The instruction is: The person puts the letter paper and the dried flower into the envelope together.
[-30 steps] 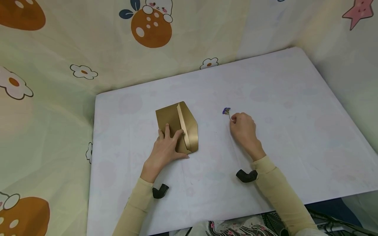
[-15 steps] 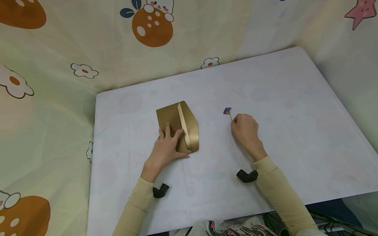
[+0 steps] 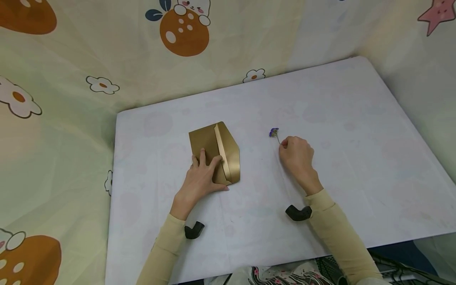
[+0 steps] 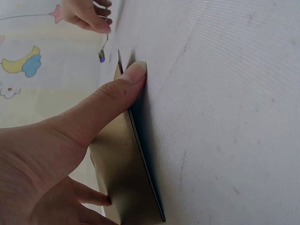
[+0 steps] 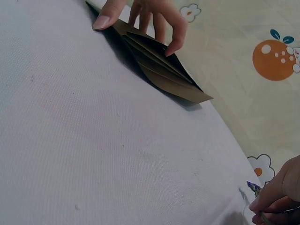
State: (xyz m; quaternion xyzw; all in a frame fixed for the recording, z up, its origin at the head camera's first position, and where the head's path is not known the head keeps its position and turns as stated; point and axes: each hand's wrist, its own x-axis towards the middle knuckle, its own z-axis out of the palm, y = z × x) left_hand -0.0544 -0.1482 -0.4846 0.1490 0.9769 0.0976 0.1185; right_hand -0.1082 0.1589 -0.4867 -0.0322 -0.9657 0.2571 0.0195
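A gold envelope [image 3: 204, 143] lies on the white table with its flap [image 3: 230, 154] unfolded to the right. Across it spreads my left hand [image 3: 199, 176], fingers on its face and thumb along the near edge. The index fingertip is right at the mouth, which gapes in the right wrist view, showing the envelope's [image 5: 161, 75] dark inside. Farther right, my right hand [image 3: 296, 160] pinches a small purple flower [image 3: 273, 132] by its thin stem between thumb and fingers. Its blossom points away to the left. The left wrist view shows the flower [image 4: 101, 56] hanging from the right hand.
Each sleeve carries a black curved piece [image 3: 298, 213] near the wrist. A patterned curtain [image 3: 107, 47] rises behind the table [image 3: 356, 138] and along its sides. Dark bars and cloth show below the front edge at the right.
The right hand has shifted slightly to the right, and the flower's blossom has tipped up a little. My left hand and the envelope have stayed in place.
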